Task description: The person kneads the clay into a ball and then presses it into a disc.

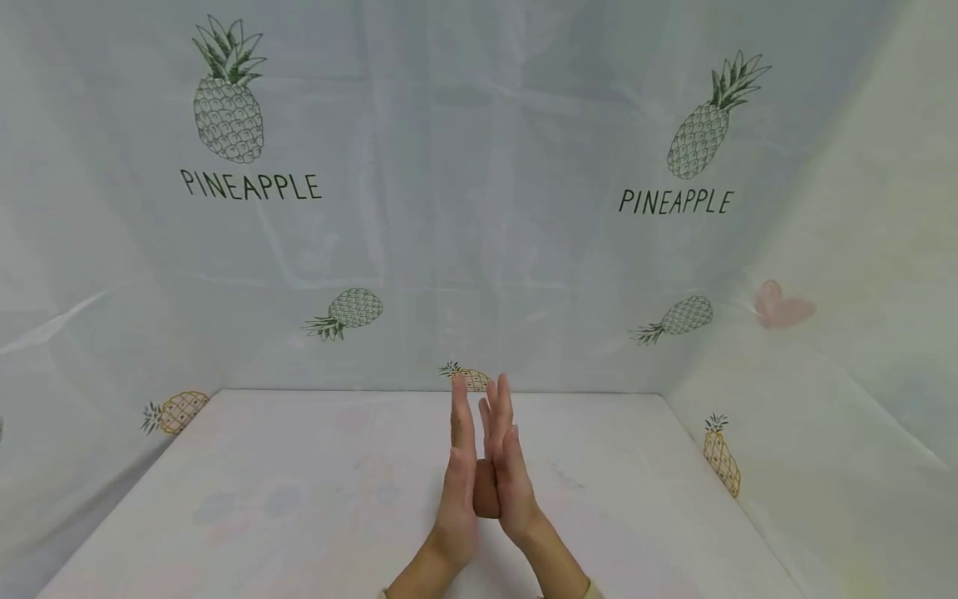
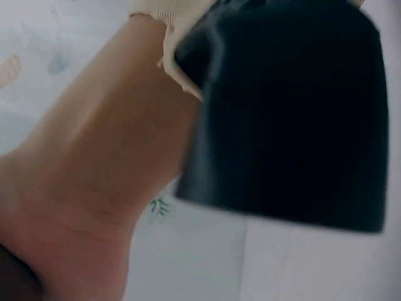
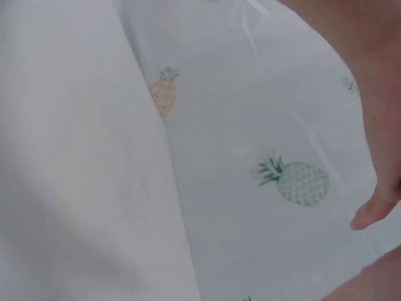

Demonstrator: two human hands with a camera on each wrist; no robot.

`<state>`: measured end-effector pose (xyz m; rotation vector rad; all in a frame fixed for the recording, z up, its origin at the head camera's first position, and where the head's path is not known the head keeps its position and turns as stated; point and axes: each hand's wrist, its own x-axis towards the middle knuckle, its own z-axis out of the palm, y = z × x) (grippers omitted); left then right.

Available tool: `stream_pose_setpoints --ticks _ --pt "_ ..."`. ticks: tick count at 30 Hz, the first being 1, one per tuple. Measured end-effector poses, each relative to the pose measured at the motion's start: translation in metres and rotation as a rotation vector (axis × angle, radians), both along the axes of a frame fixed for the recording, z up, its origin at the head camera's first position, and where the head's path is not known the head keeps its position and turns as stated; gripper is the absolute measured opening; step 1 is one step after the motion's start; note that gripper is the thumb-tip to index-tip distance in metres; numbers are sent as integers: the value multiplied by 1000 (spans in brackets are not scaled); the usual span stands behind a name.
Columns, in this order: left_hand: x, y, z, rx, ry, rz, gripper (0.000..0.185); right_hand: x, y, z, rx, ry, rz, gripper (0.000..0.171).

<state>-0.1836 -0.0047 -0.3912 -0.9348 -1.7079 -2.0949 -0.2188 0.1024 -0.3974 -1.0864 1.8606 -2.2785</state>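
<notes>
In the head view, we see a yellow pineapple print (image 1: 185, 412) between eight and nine o'clock. Towards six, seen against the tabletop (image 1: 299, 466), the left hand (image 1: 458, 495) points upward, fingers straight. At its three o'clock, a brown lump (image 1: 486, 491) sits pressed between both palms. Next, we see the right hand (image 1: 515, 491), fingers straight, uncurled. A pink heart (image 1: 782, 308) lies at three.

Pale sheeting (image 1: 479, 208), pineapple prints (image 1: 229, 121); white tabletop (image 1: 299, 449).

Pineapple-printed sheets (image 1: 479, 225) wall in this booth.
</notes>
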Motion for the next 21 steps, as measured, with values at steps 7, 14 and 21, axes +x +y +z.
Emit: stream_pose_setpoints --ticks 7,14,21 --pt "-9 -7 -1 23 -33 46 59 8 -5 0 6 -25 139 58" --pt "-26 -21 -8 67 -82 124 65 17 -13 0 74 -90 184 56" --pt "-40 -33 -14 7 -91 289 65 23 -22 2 114 -35 111 54"
